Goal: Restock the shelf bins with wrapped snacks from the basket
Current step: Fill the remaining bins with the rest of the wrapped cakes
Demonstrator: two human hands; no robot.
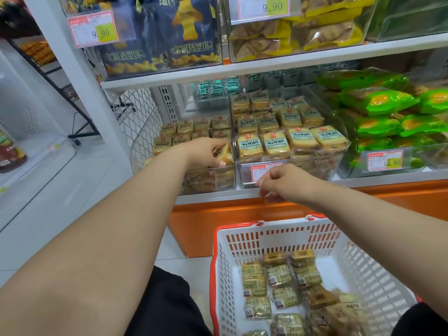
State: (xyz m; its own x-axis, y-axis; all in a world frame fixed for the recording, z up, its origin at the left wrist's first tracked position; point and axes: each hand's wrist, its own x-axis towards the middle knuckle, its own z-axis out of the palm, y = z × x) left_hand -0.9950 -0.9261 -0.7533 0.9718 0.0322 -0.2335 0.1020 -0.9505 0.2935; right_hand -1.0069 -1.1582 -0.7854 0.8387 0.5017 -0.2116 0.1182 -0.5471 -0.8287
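Note:
My left hand grips a yellow wrapped snack at the front right corner of the left clear bin, which holds rows of the same snack. My right hand hovers with loosely curled fingers in front of the middle bin, holding nothing. That bin is stacked with yellow wrapped snacks. Below, a white basket with an orange rim holds several wrapped snacks scattered on its bottom.
A bin of green packets stands to the right behind a price tag. The shelf above carries dark blue bags and yellow packets. An orange base panel runs under the shelf. A wire rack sits left.

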